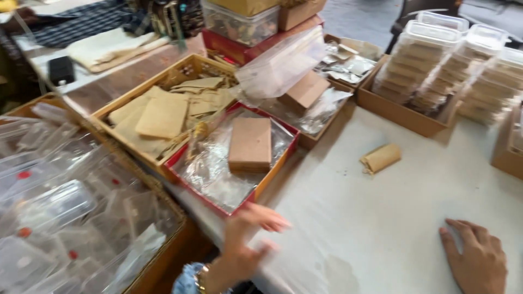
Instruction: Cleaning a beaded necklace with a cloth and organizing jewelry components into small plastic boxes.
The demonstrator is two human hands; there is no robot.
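A: Head view, near edge first. What's the left hand (248, 247) doing?

B: Blurred. It hovers over the white-covered bench (381, 218), just beside the near corner of the shallow red cardboard tray lined with crinkled clear film (212, 174). Fingers (267, 218) spread loose, gripping nothing (a bracelet and a blue cuff show at the wrist).

A: And the right hand (476, 258)?

B: Palm down, flat on the bench at the lower right. Fingers open and a little apart, nothing under them that I can see.

A: What lies in the red tray?

B: A flat tan rectangular cardboard block (250, 144), on the film, toward the tray's far end.

A: Around it?

B: Left of the tray, touching it, a yellow-rimmed cardboard box of flat brown paper envelopes (163, 114). Farther left, a box heaped with clear plastic containers (60, 207). On the open bench between the hands and the far boxes, a small rolled brown paper packet (381, 158), well apart from both hands. Far right, stacks of lidded clear plastic tubs with tan contents (436, 60) in a brown carton.
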